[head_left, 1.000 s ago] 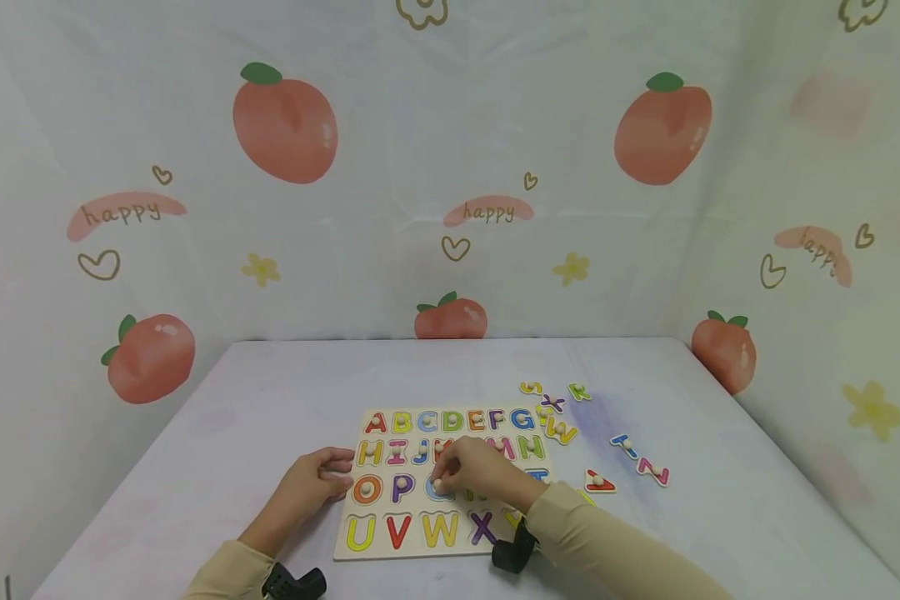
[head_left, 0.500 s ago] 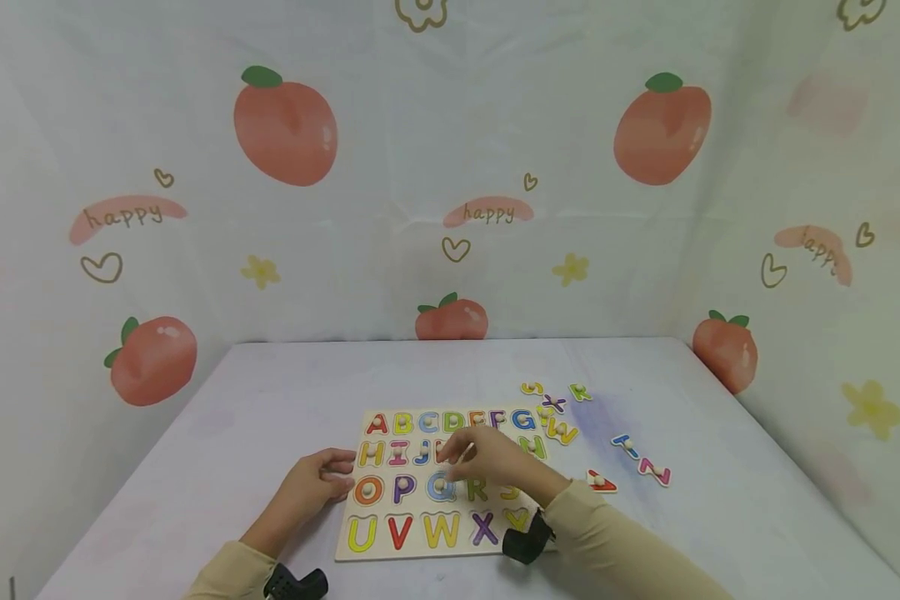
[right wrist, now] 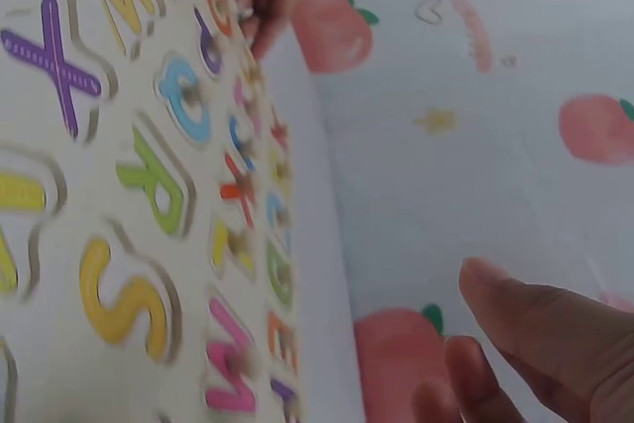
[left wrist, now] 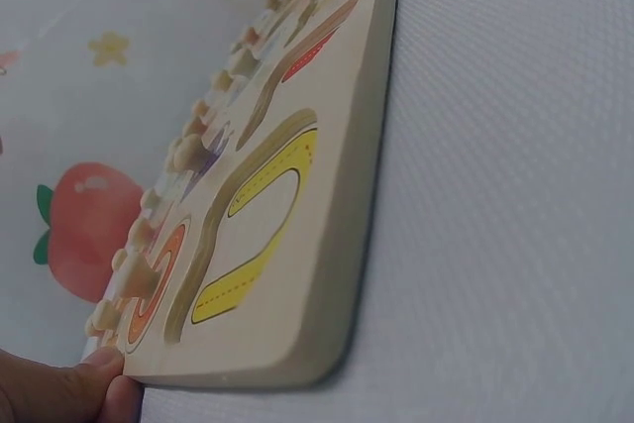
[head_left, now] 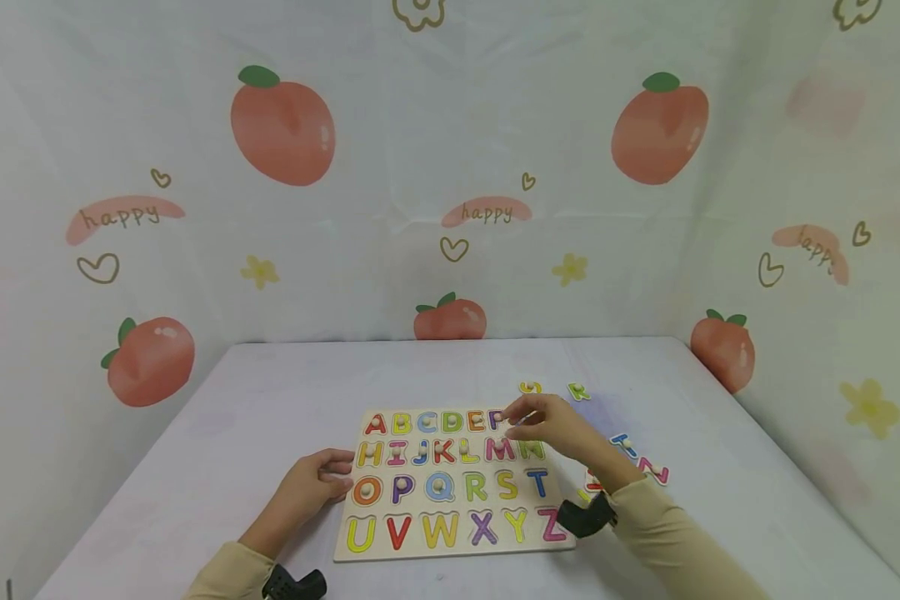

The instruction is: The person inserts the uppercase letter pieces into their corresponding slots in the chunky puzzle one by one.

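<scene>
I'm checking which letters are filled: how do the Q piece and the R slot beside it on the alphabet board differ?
The Q piece has a raised knob; the R slot is a recess with no piece or knob in it.
The Q piece is light blue, while the R slot's letter is green.
Both are in the third row of the alphabet board.

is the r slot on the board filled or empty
Empty: the R slot shows no knob, and the R piece lies off the board.

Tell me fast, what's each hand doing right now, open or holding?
Left hand: open, touching the edge of the board.
Right hand: open, holding nothing.
</scene>
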A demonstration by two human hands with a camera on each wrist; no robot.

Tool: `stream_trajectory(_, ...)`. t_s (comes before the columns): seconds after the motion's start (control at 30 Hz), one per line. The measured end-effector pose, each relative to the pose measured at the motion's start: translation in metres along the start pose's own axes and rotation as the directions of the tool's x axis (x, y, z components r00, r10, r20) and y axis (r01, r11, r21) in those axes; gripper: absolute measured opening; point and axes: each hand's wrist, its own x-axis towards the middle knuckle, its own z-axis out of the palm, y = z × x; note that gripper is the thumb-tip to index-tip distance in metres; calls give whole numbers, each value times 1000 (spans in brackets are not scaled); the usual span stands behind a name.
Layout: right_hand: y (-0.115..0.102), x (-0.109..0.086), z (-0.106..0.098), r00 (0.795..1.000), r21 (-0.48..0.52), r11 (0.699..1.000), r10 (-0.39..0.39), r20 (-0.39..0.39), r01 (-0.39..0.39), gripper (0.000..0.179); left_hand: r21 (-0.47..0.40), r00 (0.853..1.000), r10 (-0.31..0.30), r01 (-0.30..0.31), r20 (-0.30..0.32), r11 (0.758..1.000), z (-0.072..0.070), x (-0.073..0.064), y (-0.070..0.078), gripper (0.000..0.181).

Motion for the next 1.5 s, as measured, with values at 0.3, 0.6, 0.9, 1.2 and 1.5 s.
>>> stream_trajectory(0.3,22,-11,-36,990,-11,998,63,-123,-65,31,13,1000,-10,10,2,1000,-2,0,1,43)
stream_trajectory(0.6,41,-22,-55,974,-10,992,124,-190,-128,47,4,1000,-14,14,4,1000,-1,-1,3,42)
stream_trajectory(0.9,55,-31,-71,959,-2,983,176,-223,-181,61,10,1000,-23,23,1,1000,-1,-2,4,43)
stream_trajectory(1.2,73,-24,-85,949,16,982,188,-254,-190,63,-3,1000,-22,22,3,1000,-1,-1,3,43)
stream_trajectory(1.5,90,15,-89,928,42,970,243,-284,-241,62,-18,1000,-11,11,-4,1000,0,0,1,42)
